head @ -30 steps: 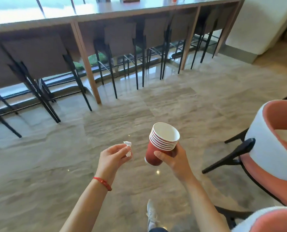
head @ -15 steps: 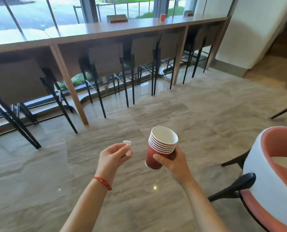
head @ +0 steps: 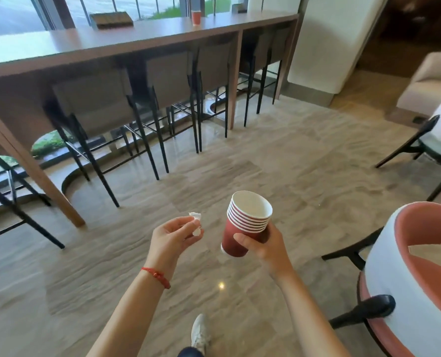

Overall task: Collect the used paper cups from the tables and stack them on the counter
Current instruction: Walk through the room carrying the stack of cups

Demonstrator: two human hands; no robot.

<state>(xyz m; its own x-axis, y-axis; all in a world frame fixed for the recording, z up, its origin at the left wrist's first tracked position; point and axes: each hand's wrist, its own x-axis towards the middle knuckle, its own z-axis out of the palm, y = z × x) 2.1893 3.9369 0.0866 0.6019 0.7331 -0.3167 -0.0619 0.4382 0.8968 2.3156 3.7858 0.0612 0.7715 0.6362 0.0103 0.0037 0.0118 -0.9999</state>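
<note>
We are seeing a tilted stack of nested red paper cups (head: 245,225), white inside, hanging above the floor, while one lone red cup (head: 196,17) is standing upright on the far counter (head: 142,37).

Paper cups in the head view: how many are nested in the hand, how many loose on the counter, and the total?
Nested red cups in the right hand: 6, by the rims of the stack
Single red cup on the counter: 1
Total: 7
</note>
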